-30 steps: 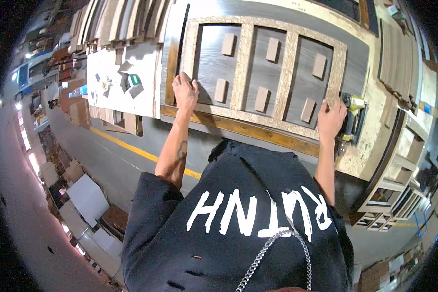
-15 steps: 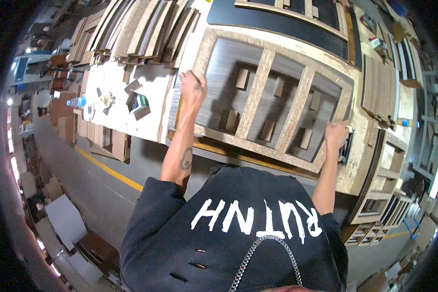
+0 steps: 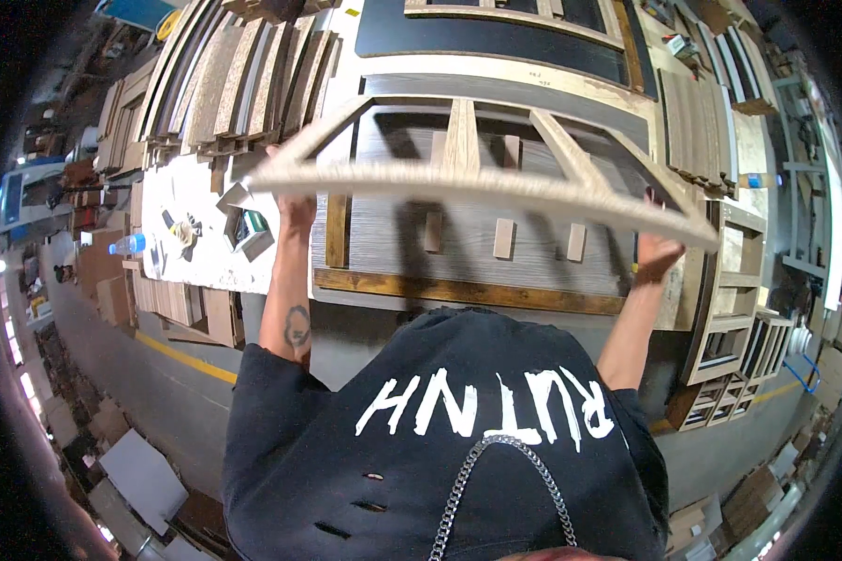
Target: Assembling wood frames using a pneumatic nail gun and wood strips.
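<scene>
A pale particle-board frame [image 3: 496,185] with two inner crossbars is held up at a tilt, its near rail raised over the panel. My left hand [image 3: 297,208] grips its left end and my right hand [image 3: 660,249] its right end; the frame partly hides the fingers of both. Below lies a grey wood-grain panel [image 3: 458,262]. Several small wooden blocks, such as the block [image 3: 504,239], stand on the panel. A brown wooden strip [image 3: 468,290] runs along the panel's near edge, and another brown strip [image 3: 338,231] is at its left.
Stacked board strips [image 3: 243,89] fill the far left of the bench. In front of them is a small open box [image 3: 245,224]. A dark panel [image 3: 496,47] bearing another frame lies beyond. More strips [image 3: 692,131] and slatted frames [image 3: 720,318] are at the right.
The frame has gone from lying nearly level over the panel to a tilt, its near rail lifted. Both my hands moved with it, still gripping. The strip at left and more of the panel now show.
</scene>
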The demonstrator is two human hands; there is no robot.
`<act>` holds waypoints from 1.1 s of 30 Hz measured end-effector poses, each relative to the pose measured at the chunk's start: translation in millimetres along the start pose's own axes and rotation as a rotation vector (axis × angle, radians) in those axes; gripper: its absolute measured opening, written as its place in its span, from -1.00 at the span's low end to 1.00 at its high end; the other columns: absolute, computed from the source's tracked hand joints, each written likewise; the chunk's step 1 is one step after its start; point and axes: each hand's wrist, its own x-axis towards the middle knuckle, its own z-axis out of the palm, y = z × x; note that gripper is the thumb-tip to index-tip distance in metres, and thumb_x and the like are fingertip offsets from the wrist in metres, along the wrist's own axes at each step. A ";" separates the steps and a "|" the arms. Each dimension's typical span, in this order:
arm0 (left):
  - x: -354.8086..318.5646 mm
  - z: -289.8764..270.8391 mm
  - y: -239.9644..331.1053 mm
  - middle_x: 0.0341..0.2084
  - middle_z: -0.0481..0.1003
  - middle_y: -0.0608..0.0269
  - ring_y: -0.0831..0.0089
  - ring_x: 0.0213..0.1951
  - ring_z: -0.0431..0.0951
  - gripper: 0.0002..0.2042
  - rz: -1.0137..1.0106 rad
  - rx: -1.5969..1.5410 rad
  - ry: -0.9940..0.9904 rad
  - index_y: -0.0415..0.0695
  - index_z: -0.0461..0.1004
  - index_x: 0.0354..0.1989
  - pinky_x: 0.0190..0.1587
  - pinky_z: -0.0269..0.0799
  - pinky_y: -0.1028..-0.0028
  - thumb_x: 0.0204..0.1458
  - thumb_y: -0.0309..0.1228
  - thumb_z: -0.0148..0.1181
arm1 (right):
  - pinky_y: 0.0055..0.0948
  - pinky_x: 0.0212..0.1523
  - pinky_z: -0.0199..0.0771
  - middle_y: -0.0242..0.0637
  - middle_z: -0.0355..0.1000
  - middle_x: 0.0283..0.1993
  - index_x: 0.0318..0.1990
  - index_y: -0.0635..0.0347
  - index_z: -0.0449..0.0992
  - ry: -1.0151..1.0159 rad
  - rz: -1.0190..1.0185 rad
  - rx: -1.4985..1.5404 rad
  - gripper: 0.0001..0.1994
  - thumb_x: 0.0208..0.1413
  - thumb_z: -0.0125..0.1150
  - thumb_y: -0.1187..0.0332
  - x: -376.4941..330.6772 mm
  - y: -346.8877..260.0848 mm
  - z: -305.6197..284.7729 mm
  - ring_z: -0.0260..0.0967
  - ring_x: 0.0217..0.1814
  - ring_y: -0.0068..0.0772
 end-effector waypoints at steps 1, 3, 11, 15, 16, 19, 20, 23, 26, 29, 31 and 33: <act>-3.9 0.8 -1.5 0.21 0.36 -0.06 0.30 0.19 0.42 -0.24 -0.357 -0.343 0.082 -0.29 0.23 0.32 0.33 0.24 0.32 0.29 0.21 -0.31 | 0.04 0.46 0.05 0.06 0.24 0.31 0.32 0.35 0.16 -0.029 0.176 0.345 -0.31 0.31 -0.10 -0.11 3.9 4.0 -6.5 0.13 0.41 -0.02; -15.7 13.8 25.9 0.25 0.33 -0.06 0.27 0.29 0.32 -0.26 -0.705 -0.412 0.085 -0.34 0.18 0.34 0.37 0.14 0.36 0.32 0.15 -0.36 | 0.00 0.44 0.12 0.05 0.18 0.38 0.36 0.38 0.11 0.005 0.450 0.568 -0.19 0.29 -0.21 -0.26 3.5 0.1 -8.8 0.16 0.40 0.01; -57.2 17.3 -51.7 0.45 -0.08 -0.07 0.13 0.48 -0.13 -0.18 -0.697 -0.084 -0.069 -0.26 -0.05 0.45 0.47 -0.35 0.14 0.21 0.10 0.00 | -0.26 0.45 0.03 -0.12 0.18 0.38 0.29 0.34 0.24 -0.541 0.464 0.035 -0.43 0.37 -0.08 0.03 17.5 91.0 -81.1 0.05 0.46 -0.21; -60.7 50.4 -28.4 0.36 0.15 -0.06 0.09 0.38 0.12 -0.25 -0.712 0.273 -0.064 -0.22 0.05 0.42 0.39 -0.01 0.07 0.22 0.05 0.04 | -0.29 0.36 0.17 -0.08 0.24 0.34 0.28 0.34 0.26 -0.564 0.459 -0.268 -0.42 0.30 0.08 0.05 -2.4 91.3 -73.9 0.20 0.38 -0.16; -62.2 63.1 -16.3 0.32 0.23 -0.11 0.06 0.33 0.24 -0.27 -0.709 0.456 -0.090 -0.21 0.09 0.41 0.34 0.16 0.04 0.23 0.05 0.04 | -0.30 0.32 0.25 -0.07 0.29 0.31 0.27 0.33 0.27 -0.608 0.344 -0.622 -0.41 0.28 0.12 0.05 -8.9 89.8 -69.4 0.27 0.33 -0.15; -103.7 88.2 -19.4 0.02 0.49 -0.25 -0.06 0.06 0.51 -0.59 -0.222 0.940 -0.274 -0.29 0.50 0.05 0.13 0.44 0.17 0.21 -0.18 0.11 | -0.17 0.27 0.29 0.08 0.32 0.25 0.28 0.36 0.25 -0.470 0.178 -0.881 -0.27 0.10 0.31 0.02 -33.6 103.9 -52.6 0.31 0.29 -0.03; -121.7 97.7 -15.7 -0.04 0.51 -0.20 -0.05 0.01 0.50 -0.60 -0.207 0.951 -0.386 -0.26 0.46 0.07 0.11 0.41 0.11 0.19 -0.22 0.12 | -0.15 0.26 0.30 0.13 0.33 0.24 0.28 0.37 0.24 -0.431 0.077 -1.181 -0.24 0.06 0.36 0.04 -38.4 106.7 -51.1 0.31 0.29 0.04; -169.1 118.8 -5.1 -0.10 0.46 -0.20 -0.14 0.03 0.41 -0.51 -0.222 1.191 -0.496 -0.38 0.26 0.18 0.22 0.21 0.01 0.17 -0.30 0.11 | -0.09 0.17 0.35 0.21 0.35 0.17 0.21 0.37 0.34 -0.425 0.092 -1.293 -0.27 -0.02 0.40 0.04 -48.1 111.6 -61.0 0.34 0.19 0.19; -197.4 109.3 -6.9 -0.10 0.44 -0.25 -0.18 0.04 0.39 -0.51 -0.107 1.223 -0.449 -0.44 0.20 0.18 0.22 0.20 -0.01 0.17 -0.36 0.08 | -0.07 0.09 0.40 0.19 0.42 0.09 0.11 0.35 0.46 -0.427 0.086 -1.356 -0.34 -0.03 0.41 0.02 -59.3 100.7 -58.1 0.39 0.11 0.20; -199.5 102.8 -7.2 -0.16 0.45 -0.25 -0.18 0.00 0.40 -0.57 -0.103 1.141 -0.418 -0.41 0.22 0.15 0.21 0.26 0.06 0.17 -0.42 0.06 | -0.13 0.04 0.45 0.14 0.52 -0.05 0.02 0.34 0.53 -0.441 0.088 -1.434 -0.37 -0.08 0.42 -0.02 -68.1 98.2 -66.8 0.46 0.03 0.14; -197.3 98.1 -8.4 -0.17 0.46 -0.23 -0.16 -0.01 0.41 -0.58 -0.114 1.124 -0.419 -0.41 0.23 0.14 0.20 0.27 0.08 0.17 -0.44 0.07 | -0.20 0.01 0.48 0.08 0.55 -0.12 0.02 0.32 0.54 -0.469 0.123 -1.391 -0.39 -0.07 0.42 -0.01 -66.2 98.9 -71.6 0.51 -0.01 0.06; -195.9 89.7 -8.6 -0.20 0.47 -0.19 -0.11 -0.05 0.44 -0.60 -0.056 1.095 -0.405 -0.40 0.24 0.12 0.15 0.32 0.10 0.15 -0.47 0.07 | -0.27 -0.11 0.52 -0.02 0.60 -0.32 -0.02 0.29 0.58 -0.484 0.133 -1.353 -0.42 -0.06 0.42 -0.01 -69.4 93.5 -63.6 0.58 -0.17 -0.04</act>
